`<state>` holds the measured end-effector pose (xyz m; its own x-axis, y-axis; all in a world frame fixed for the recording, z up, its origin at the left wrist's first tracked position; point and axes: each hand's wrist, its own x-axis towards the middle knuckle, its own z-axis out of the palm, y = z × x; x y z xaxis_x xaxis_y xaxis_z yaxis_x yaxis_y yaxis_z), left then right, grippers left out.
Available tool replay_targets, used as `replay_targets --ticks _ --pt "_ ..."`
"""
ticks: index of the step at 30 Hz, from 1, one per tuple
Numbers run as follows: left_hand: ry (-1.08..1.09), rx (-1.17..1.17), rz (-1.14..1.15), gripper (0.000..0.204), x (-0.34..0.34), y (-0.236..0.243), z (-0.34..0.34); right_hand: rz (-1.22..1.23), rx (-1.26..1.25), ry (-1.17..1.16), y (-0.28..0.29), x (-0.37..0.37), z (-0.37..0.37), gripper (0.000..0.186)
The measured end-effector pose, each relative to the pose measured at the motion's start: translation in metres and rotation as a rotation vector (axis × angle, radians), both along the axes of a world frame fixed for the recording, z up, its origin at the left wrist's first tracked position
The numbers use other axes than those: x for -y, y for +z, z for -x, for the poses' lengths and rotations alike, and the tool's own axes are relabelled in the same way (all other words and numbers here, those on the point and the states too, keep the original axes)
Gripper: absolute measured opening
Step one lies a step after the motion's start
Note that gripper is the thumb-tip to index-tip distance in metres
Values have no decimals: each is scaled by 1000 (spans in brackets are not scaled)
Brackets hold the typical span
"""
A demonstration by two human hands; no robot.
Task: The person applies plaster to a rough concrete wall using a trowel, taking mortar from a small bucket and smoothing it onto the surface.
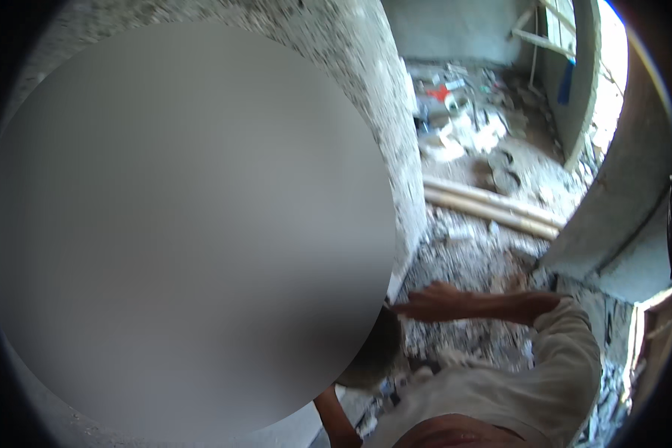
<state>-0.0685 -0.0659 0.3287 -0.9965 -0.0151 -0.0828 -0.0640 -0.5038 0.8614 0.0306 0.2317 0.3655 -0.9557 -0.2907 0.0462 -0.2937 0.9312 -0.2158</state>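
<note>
A large grey blurred disc covers the left and middle of the picture and hides whatever lies behind it. My right hand reaches left to the disc's edge, its fingers drawn together. Beside its fingertips a small dark bit shows, too little to name. Below that hand sits a dark, rounded vessel, like a basin, partly hidden by the blur. Only my left forearm comes out from under the disc at the bottom; the left hand itself is hidden.
A rough cement wall edge rises just past my right hand. Rubble covers the floor, with two long poles lying across it. Farther back are white bags and a red item. A grey wall stands to the right.
</note>
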Motion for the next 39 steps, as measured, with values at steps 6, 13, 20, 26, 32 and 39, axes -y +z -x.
replay_targets --ticks 6,13,20,26,32,39 --pt "-381 -503 634 18 -45 43 3 152 179 -216 -41 53 -22 45" --pt "-349 -591 600 31 -42 35 -5 263 236 -387 -3 47 -29 39" --pt "-537 -689 681 32 -76 28 -4 1159 704 -430 -61 44 -60 43" --pt "-460 -308 511 17 -63 -10 27 1997 1203 -40 -143 39 -29 43" --pt "-243 102 -111 33 -60 -40 47 2303 940 -136 -46 -1 -44 38" --pt "-139 -13 -14 43 0 -57 -7 1916 -532 -202 135 -74 -63 49"
